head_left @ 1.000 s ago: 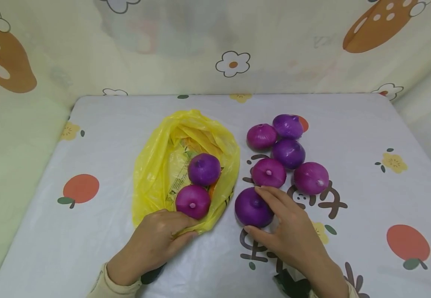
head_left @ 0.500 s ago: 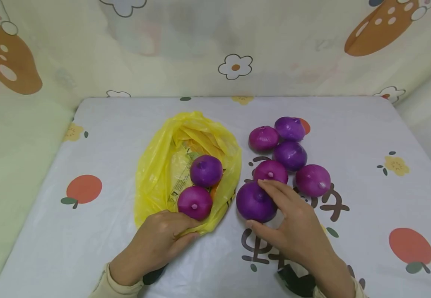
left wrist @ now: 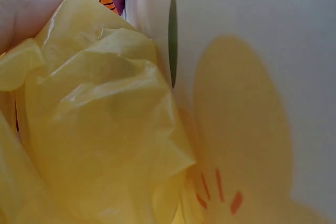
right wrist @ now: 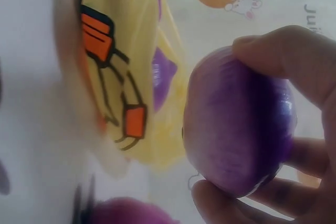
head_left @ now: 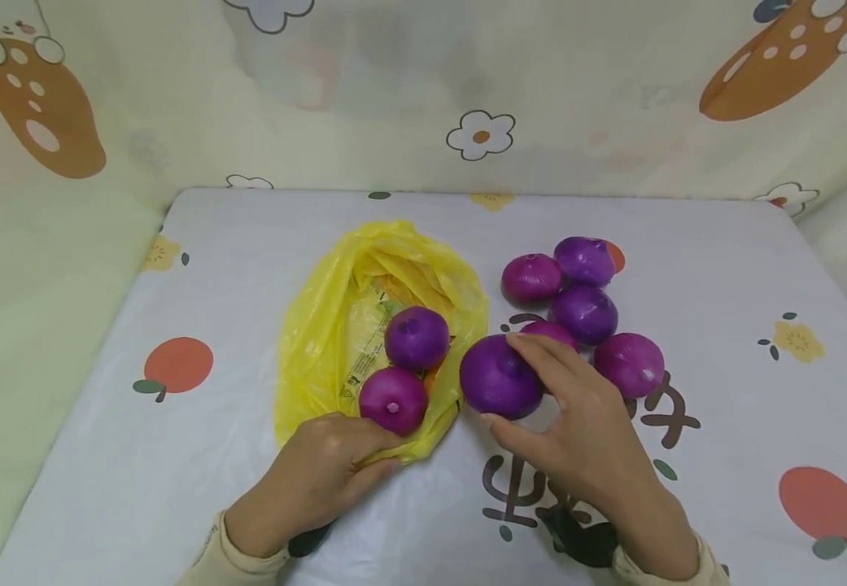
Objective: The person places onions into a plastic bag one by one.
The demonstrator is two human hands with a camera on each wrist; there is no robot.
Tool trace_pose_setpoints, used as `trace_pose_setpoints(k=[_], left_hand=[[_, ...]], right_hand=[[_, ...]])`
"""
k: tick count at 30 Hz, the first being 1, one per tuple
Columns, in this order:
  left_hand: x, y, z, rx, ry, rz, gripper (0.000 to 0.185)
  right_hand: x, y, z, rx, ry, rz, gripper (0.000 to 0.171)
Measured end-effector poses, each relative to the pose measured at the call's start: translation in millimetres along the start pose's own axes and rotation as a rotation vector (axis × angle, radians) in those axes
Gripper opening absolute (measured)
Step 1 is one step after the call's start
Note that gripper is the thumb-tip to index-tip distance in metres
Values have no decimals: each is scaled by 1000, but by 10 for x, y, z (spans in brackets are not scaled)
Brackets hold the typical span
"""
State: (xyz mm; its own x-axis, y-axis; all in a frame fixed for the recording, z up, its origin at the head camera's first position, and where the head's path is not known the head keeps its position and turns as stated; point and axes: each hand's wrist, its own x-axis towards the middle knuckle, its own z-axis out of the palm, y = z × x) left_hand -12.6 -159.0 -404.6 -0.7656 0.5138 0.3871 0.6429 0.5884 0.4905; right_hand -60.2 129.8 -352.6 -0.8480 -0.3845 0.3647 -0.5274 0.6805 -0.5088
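Since a second ago the right hand (head_left: 577, 439) has carried the large purple onion (head_left: 499, 376) leftward from beside the loose onions to the edge of the yellow bag (head_left: 328, 342); the left hand (head_left: 320, 476) has kept its place. From the head view, the right hand's fingers curl over the top of the large purple onion with the thumb under its near side, and the onion sits just beside the bag's right rim, seemingly lifted a little off the table (head_left: 174, 488), though that is hard to judge. The left hand pinches the bag's near rim, thumb and fingers pressed on the plastic. Two onions (head_left: 416, 338) lie inside the open bag, and five more (head_left: 584, 313) cluster on the table behind the right hand, one partly hidden by it. At the left wrist, crumpled yellow plastic fills the frame, with one fingertip (left wrist: 26, 11) pressed on a fold. At the right wrist, fingers (right wrist: 283, 51) and thumb grip the purple onion (right wrist: 236, 124) from opposite sides, the yellow bag with orange print (right wrist: 121, 77) close beside it.
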Motion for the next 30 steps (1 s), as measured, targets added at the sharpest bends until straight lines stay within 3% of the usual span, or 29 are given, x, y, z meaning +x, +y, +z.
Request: trace_pose_setpoints(k=[16,30], left_hand=[[-2,11,-6,7,-32,-24,19],[1,6,-17,23,-19,4,16]], right_hand=[[389,-41,40,60,33,-52,74],[784,4,162,90,-32,19,76]])
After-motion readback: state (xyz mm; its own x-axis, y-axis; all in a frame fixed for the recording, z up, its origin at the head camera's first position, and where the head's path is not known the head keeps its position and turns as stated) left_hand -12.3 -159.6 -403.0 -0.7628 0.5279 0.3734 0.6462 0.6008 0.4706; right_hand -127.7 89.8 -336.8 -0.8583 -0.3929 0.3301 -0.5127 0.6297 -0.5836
